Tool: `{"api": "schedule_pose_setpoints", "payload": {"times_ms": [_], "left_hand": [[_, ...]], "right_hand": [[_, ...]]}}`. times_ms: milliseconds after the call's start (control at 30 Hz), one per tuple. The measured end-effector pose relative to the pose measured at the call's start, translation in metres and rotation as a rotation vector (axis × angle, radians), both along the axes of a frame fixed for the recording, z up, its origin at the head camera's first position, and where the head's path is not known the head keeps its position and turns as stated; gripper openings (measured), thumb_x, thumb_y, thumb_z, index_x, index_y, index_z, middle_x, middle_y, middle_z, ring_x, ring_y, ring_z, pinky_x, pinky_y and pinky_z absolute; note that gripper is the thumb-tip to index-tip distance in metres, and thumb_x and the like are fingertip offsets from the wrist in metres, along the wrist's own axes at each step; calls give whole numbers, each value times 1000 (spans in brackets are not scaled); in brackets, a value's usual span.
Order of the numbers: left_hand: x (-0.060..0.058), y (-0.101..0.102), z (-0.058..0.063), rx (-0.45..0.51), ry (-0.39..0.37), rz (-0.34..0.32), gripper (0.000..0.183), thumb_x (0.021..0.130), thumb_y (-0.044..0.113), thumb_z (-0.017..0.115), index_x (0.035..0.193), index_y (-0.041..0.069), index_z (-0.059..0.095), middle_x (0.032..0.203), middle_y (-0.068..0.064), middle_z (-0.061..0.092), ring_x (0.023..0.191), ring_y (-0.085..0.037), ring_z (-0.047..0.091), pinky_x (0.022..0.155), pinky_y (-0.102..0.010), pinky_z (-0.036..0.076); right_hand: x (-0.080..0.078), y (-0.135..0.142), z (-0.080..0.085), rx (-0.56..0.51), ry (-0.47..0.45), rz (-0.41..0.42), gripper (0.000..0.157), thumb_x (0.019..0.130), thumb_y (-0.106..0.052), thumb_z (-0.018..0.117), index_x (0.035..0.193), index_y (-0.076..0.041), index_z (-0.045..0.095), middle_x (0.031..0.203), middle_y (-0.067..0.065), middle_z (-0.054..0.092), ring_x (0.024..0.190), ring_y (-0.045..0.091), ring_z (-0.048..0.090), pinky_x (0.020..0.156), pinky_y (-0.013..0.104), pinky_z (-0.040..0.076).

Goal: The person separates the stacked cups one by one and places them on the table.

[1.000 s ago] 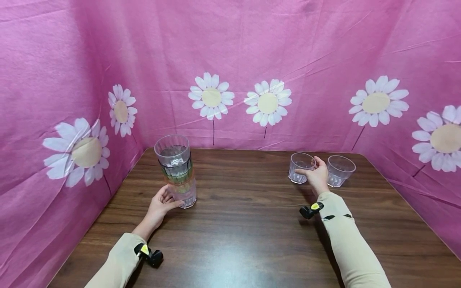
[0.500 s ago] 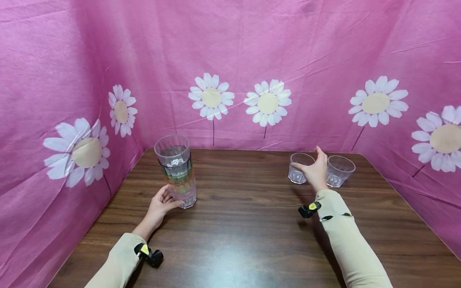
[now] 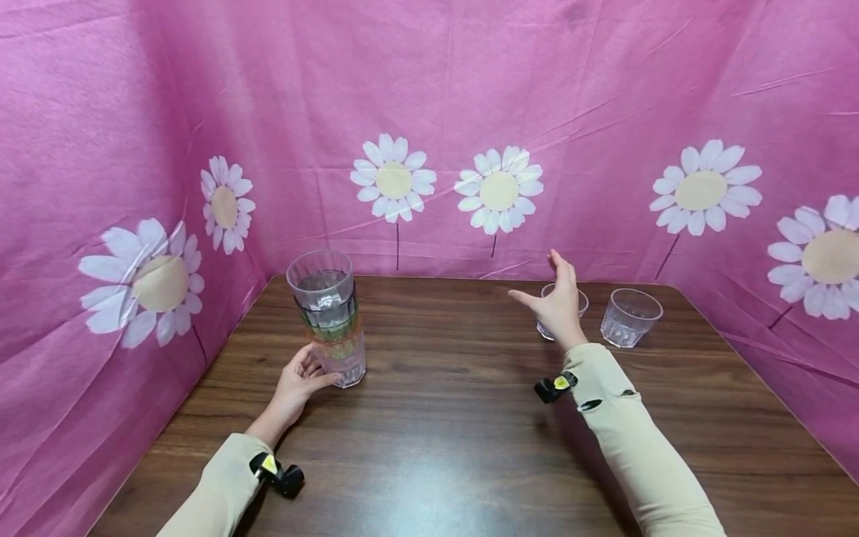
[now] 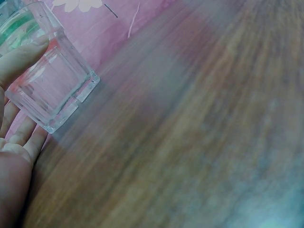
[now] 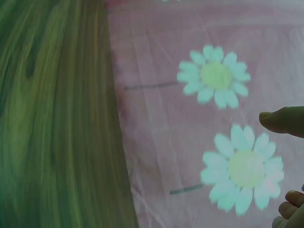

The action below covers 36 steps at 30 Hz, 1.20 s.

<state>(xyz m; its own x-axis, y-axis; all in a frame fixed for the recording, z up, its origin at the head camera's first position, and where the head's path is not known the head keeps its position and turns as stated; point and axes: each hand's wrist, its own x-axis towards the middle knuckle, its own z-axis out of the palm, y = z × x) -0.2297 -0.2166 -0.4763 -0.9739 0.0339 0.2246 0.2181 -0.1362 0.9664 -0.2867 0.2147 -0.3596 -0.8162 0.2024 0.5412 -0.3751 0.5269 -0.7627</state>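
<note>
A tall stack of nested plastic tumblers (image 3: 327, 317) stands upright on the left of the table, clear at top and bottom with dark, green and orange bands between. My left hand (image 3: 295, 384) holds its base, thumb at the front and fingers round the side. In the left wrist view the thumb lies across the lowest tumbler (image 4: 59, 88). My right hand (image 3: 558, 307) is raised, thumb and fingers spread wide with nothing between them. It overlaps a clear tumbler (image 3: 546, 329) in the head view, hiding much of it. Another clear tumbler (image 3: 631, 319) stands upright just right of that hand.
The brown wood-grain table (image 3: 429, 418) runs back to a pink cloth (image 3: 443, 82) printed with white daisies, which hangs behind and at both sides. Black wrist cameras sit on both sleeves.
My right hand has let go of the nearer clear tumbler, opened wide, and moved up and left. That tumbler stays standing. My left hand and the stack have not moved.
</note>
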Motion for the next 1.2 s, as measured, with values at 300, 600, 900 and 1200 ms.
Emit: {"api": "schedule_pose_setpoints", "payload": {"times_ms": [300,600,900,1200], "left_hand": [[-1,0,-1,9,5,-5,63,75,-22,68,127,8,49,110,13,67,103,-3,61,90,-18,51],[-1,-1,-2,21,19,-17,64,75,-22,68,124,15,52,109,13,67,103,-3,62,90,-18,51],[0,-2,-3,37,29,-24,65,75,-24,67,119,23,56,109,12,68,103,-2,62,90,-17,51],[0,-2,-1,20,4,-15,63,76,-23,67,119,21,55,109,13,67,104,-2,61,91,-17,50]], "right_hand": [[3,-32,10,-28,24,127,99,68,-1,90,148,10,32,142,28,41,133,38,39,115,46,33],[13,-63,17,-37,30,248,99,68,-3,91,148,8,33,143,26,43,135,36,41,115,46,33],[25,-104,19,-69,20,414,98,69,1,89,149,4,33,144,24,42,137,35,40,117,38,31],[37,-143,27,-61,3,541,99,69,-3,90,150,2,33,145,22,42,136,32,42,114,35,35]]}}
